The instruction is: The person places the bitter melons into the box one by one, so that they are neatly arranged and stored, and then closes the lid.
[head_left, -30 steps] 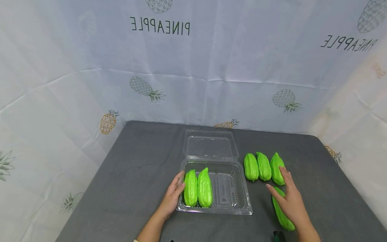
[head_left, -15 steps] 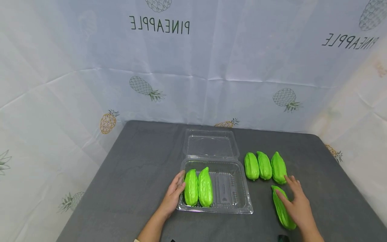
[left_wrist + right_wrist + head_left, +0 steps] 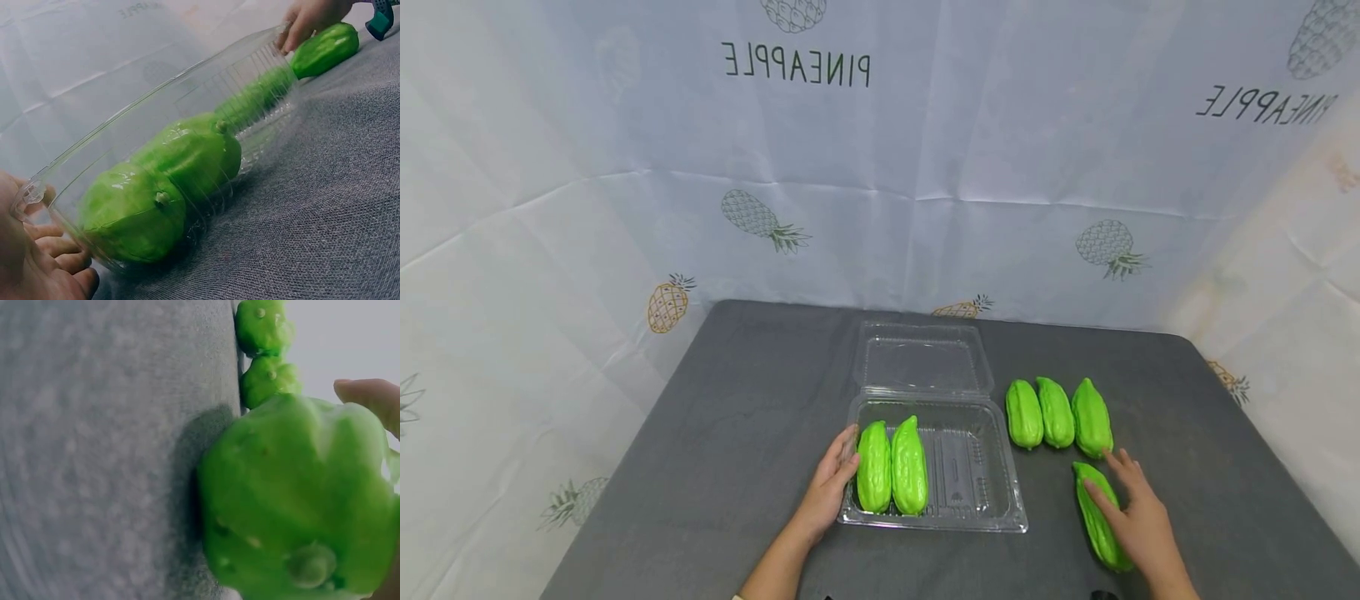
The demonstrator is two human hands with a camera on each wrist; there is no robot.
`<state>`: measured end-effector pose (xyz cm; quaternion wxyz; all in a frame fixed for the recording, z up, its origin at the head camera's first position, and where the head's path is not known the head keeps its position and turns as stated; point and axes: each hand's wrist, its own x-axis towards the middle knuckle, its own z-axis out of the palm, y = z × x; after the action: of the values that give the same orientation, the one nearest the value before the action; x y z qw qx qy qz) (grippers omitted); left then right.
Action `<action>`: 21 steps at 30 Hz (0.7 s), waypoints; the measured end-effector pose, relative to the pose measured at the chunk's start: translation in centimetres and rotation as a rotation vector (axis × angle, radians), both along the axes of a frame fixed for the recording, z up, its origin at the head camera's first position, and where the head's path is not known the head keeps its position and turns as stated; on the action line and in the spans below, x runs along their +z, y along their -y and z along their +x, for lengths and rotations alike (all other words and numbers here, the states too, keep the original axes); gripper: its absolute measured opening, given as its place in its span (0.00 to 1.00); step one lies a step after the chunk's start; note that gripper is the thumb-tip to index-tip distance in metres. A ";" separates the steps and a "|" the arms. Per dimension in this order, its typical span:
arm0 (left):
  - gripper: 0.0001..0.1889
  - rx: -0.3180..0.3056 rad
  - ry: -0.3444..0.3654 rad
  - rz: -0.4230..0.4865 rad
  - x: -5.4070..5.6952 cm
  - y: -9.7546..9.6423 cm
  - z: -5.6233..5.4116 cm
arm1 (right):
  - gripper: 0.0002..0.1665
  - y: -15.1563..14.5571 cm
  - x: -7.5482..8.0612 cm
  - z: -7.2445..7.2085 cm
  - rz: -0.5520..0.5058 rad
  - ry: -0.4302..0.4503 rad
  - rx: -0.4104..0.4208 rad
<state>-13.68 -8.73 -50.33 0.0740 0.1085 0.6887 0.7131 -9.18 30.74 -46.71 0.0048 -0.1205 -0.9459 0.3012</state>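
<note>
My left hand (image 3: pixel 829 479) holds the left edge of a clear plastic container (image 3: pixel 955 523), thumb over the rim and fingers along the outer wall. Two bright green, ridged bitter melons (image 3: pixel 908 467) lie side by side in the container's left part. My right hand (image 3: pixel 1138 517) hovers over a loose bitter melon (image 3: pixel 1097 525) on the table, its thumb across the melon and its fingers spread. In the right wrist view, that bitter melon (image 3: pixel 300 494) fills the front, with a fingertip (image 3: pixel 347 389) apart from it.
Three more bitter melons (image 3: pixel 1056 412) lie in a row right of the container. The container's clear lid (image 3: pixel 922 358) lies folded back behind it. A pale pineapple-print cloth (image 3: pixel 910 167) hangs behind the dark grey table (image 3: pixel 760 375).
My right hand has drawn back slightly and to the right, lower over the loose bitter melon, its thumb now across it. My left hand and the container stay in place.
</note>
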 end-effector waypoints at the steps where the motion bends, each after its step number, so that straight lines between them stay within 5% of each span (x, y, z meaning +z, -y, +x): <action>1: 0.30 0.001 0.001 0.000 0.0 0.0 0.0 | 0.45 0.0 0.0 0.0 -0.004 0.008 0.001; 7: 0.30 0.004 0.006 -0.020 0.0 0.0 0.1 | 0.45 0.0 -0.4 0.0 -0.014 0.032 0.022; 14: 0.29 0.000 0.002 -0.023 0.1 0.0 0.1 | 0.46 0.3 -0.9 -0.4 0.018 0.163 0.006; 21: 0.30 -0.002 0.000 -0.024 0.2 0.0 0.0 | 0.48 0.2 -1.2 0.0 0.039 0.137 0.091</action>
<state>-13.65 -8.74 -50.15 0.0761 0.1084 0.6971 0.7046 -9.23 30.53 -47.89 -0.0715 -0.0974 -0.9542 0.2737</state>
